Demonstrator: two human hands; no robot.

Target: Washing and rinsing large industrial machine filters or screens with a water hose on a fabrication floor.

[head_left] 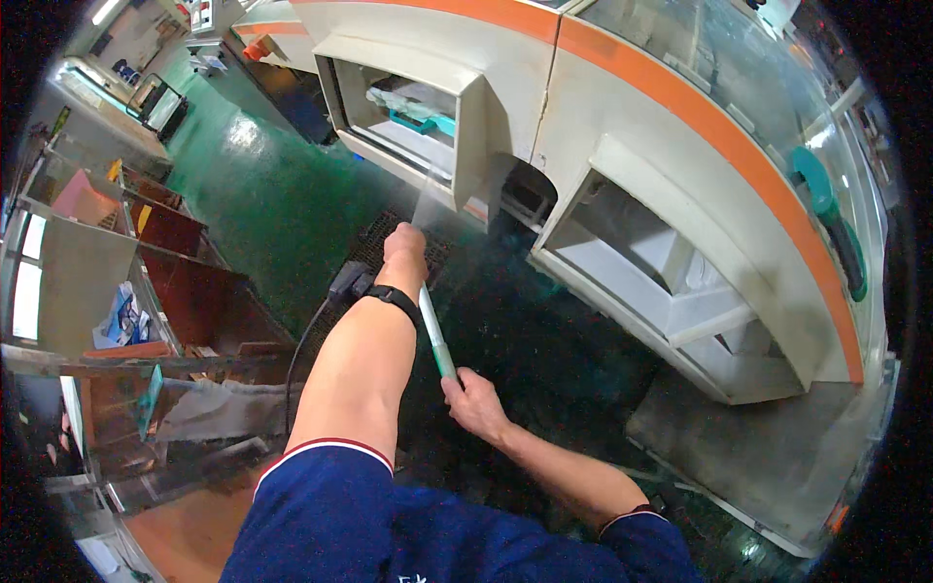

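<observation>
A long white and green pole (431, 321) slants across the space in front of me. My left hand (404, 249) is closed round its farther part, arm stretched out. Lower down, the green end sits in the closed fingers of my right hand (473, 403), near my body. Beyond the left hand a greyish blur makes the pole's far end hard to see, so its kind cannot be told. Around my left wrist runs a black band (394, 299) with a dark device on it.
A large cream machine housing (515, 58) with an orange stripe curves along the far and right side. It has box-like openings (671, 262); a teal object (423, 121) lies in one. At left stand cluttered wooden shelves (87, 253). A dark grated mat (374, 243) lies on the green floor (253, 185).
</observation>
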